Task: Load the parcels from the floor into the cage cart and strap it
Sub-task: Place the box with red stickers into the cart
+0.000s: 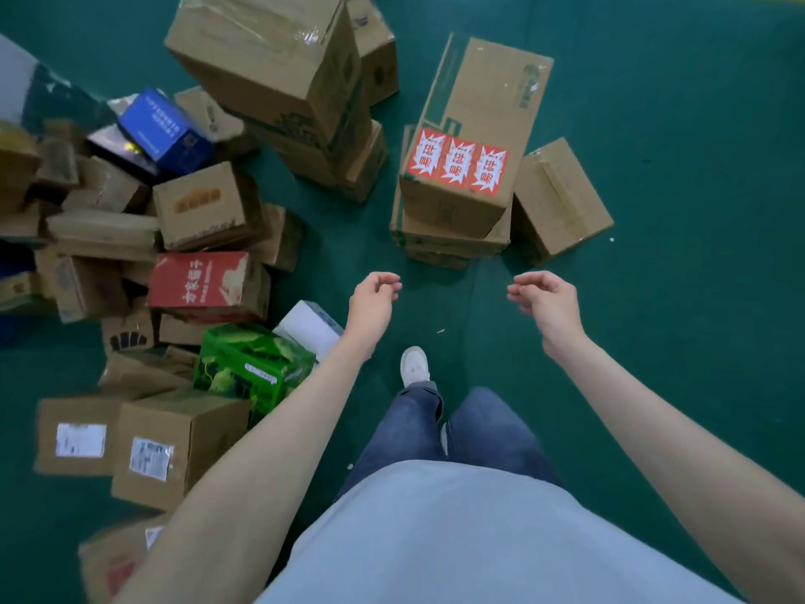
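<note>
Bare and holding nothing, your two hands are hanging in front of you with the fingers loosely curled, the left hand [375, 294] and the right hand [540, 295] well apart, with green floor [679, 298] showing between them. You are standing over your white shoe [414, 366], facing the stack ahead.

Just beyond your fingertips the stack of flat cartons [448, 237] is lying on the floor, and on top of it the long box with red stickers [472, 137] is resting. Its long axis is running away from you, tilting slightly to the right, and its near end is sitting almost midway between your hands, perhaps a little nearer the left one. That looks like the likely next pick: both hands would need to spread to its two long sides.

A smaller brown box [562, 198] is leaning just right of the stack. To your left the heap of mixed parcels [204, 272] is waiting. Farther off, a tall carton [270, 58] is standing. No cage cart is showing.
</note>
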